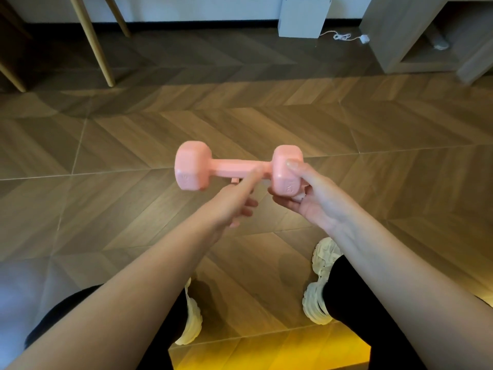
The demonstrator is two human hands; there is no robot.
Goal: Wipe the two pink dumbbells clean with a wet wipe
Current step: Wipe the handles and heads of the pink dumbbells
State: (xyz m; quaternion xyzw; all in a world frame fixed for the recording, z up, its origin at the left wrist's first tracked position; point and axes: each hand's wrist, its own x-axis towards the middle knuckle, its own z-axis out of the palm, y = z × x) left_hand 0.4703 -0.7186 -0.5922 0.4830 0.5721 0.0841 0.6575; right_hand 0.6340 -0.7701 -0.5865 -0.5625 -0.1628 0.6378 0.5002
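One pink dumbbell is held level in the air over the wooden floor. My right hand grips its right head from below, thumb on top of the head. A small pale wad, possibly the wipe, is tucked between that palm and the head. My left hand reaches up from below; its straight index finger touches the handle near the right head, and the other fingers are loosely curled. A small pink piece shows just under the handle; what it is cannot be told. A second dumbbell is not clearly in view.
Herringbone wood floor all around. My legs in black trousers and white trainers are below the hands. Wooden chair legs stand at the back left, a white box with a cable at the back centre, a low cabinet at the back right.
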